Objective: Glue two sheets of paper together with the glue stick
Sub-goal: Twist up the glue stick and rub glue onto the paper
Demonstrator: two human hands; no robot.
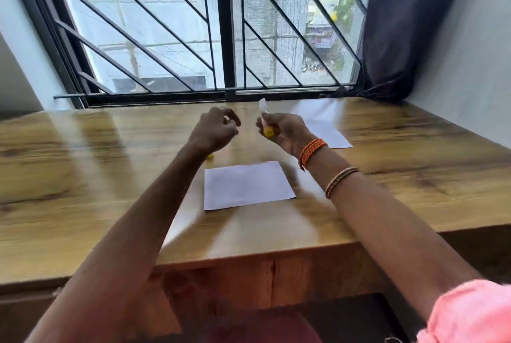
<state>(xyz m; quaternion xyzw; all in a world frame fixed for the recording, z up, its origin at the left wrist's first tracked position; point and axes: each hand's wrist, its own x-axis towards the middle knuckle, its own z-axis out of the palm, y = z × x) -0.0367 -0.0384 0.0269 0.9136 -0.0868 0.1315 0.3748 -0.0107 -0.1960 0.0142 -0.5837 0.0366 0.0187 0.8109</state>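
A small yellow cap (pixel 210 156) peeks from behind the left forearm, mostly hidden. Right hand (pixel 284 130) grips the white-and-yellow glue stick (pixel 266 121), tip up (blurred). Left hand (pixel 215 128) is loosely curled, holding nothing. Both hover beyond the near white paper sheet (pixel 247 185); another white sheet (pixel 330 135) lies farther right of it.
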